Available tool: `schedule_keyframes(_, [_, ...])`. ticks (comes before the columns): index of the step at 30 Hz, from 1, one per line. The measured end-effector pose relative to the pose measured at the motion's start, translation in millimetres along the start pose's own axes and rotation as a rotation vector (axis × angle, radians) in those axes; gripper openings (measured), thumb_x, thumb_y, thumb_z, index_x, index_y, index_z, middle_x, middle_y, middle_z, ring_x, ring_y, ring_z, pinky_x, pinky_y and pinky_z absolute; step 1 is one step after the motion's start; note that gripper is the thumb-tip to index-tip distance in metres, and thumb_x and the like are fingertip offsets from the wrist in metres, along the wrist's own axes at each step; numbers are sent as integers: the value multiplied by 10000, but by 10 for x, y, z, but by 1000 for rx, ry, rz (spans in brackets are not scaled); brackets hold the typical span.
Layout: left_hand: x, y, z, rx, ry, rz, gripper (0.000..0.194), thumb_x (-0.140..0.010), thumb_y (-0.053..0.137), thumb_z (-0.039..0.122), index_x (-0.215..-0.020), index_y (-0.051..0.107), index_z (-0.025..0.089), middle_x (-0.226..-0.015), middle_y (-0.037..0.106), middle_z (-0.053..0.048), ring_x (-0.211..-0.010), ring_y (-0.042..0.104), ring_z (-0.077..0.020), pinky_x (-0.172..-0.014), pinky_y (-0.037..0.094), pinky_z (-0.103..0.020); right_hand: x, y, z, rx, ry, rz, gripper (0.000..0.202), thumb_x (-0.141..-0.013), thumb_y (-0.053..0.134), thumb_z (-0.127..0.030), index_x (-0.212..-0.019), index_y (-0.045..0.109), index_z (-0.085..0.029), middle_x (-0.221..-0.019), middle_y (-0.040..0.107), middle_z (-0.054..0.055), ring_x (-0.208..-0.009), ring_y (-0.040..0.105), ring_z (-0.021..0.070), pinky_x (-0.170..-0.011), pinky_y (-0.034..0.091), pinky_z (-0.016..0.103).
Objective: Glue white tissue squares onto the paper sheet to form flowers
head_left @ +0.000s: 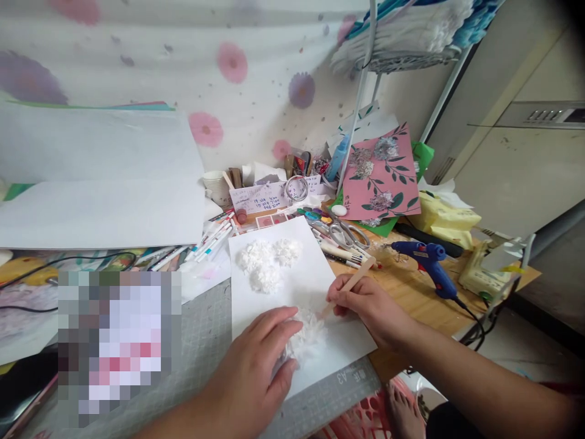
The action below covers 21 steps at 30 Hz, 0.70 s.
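On a white sheet of paper [269,317], a ruffled white paper flower [309,338] lies near the lower edge. My left hand [256,360] rests against its left side, thumb and fingers curved around the ruffles. A flat wooden craft stick [356,277] is pinched in my right hand [361,305], slanting down so that its lower end touches the flower's upper right side. Farther up the sheet, several similar white flowers [265,265] sit in a cluster.
Under the sheet lies a grey cutting mat [201,341]. To the right, a blue glue gun [425,259] stands on the wooden table, its cord trailing off the edge. Scissors [345,231] and pens lie behind the sheet. A pink card with flowers [381,177] leans at the back.
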State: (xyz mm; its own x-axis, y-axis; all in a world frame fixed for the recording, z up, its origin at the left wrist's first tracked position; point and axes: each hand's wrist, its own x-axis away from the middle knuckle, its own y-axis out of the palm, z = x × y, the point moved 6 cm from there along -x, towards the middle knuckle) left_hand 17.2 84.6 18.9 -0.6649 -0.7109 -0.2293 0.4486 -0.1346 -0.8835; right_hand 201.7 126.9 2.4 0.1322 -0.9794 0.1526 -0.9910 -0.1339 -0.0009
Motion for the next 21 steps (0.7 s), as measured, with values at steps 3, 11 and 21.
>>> schedule_keyframes(3, [5,25,-35,9,-26,1,406,-822,479,149,-1217,502,239,-1347,493,-82,-1202,501,-236,-973,482,-421,-15,-11,12,6,1,36,183,-741,625,-350,-696,555,-187,-575,543,-30,-542,453,108,-540,327,243])
schedule_keyframes(11, [25,54,-58,33,-43,-10,414,-820,483,155,-1223,491,251,-1357,484,-70,-1204,501,-225,-979,480,-403,-59,78,-6,102,31,-30,197,-700,646,-355,-661,574,-175,-550,544,-21,-527,496,121,-523,358,248])
schedule_keyframes(21, [21,46,-57,66,-54,-4,428,-798,494,139,-1213,508,241,-1333,507,-81,-1183,514,-238,-965,484,-416,-120,89,82,231,45,-32,120,-719,644,-269,-660,607,-171,-541,605,-7,-506,518,120,-503,367,238])
